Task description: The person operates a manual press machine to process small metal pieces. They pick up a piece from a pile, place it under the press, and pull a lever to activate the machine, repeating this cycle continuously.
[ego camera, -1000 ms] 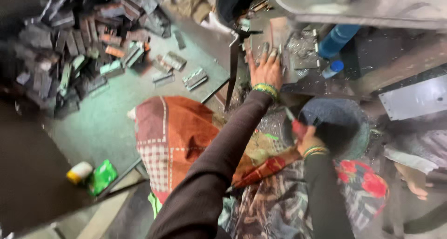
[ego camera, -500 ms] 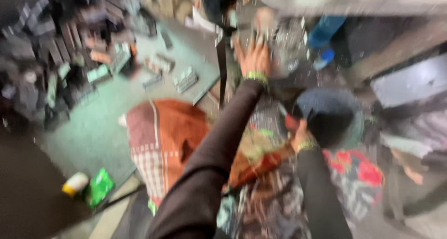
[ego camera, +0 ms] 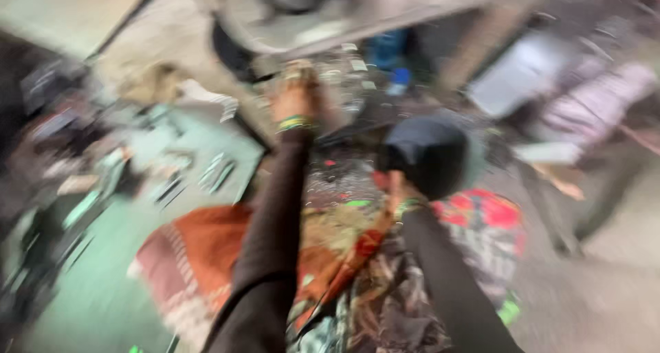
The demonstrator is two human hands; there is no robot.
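Note:
The picture is heavily blurred by motion. My left hand (ego camera: 297,100), with a green bangle at the wrist and a dark sleeve, reaches forward and lies flat on a grey surface strewn with small scraps (ego camera: 344,78). My right hand (ego camera: 395,188) is mostly hidden at the near rim of a dark round bowl (ego camera: 430,153) and seems to grip it. Patterned orange and red cloth (ego camera: 206,257) covers my lap under both arms.
A green floor (ego camera: 103,291) at left carries scattered small flat pieces (ego camera: 216,173) and a dark heap (ego camera: 48,133). A blue container (ego camera: 388,50) stands beyond the scraps. A grey sheet (ego camera: 522,74) lies at the upper right. A large metal edge (ego camera: 357,16) crosses the top.
The view has swung, shifting the whole scene right and down and blurring it. My left hand stays stretched forward on the scraps and my right hand stays at the dark bowl.

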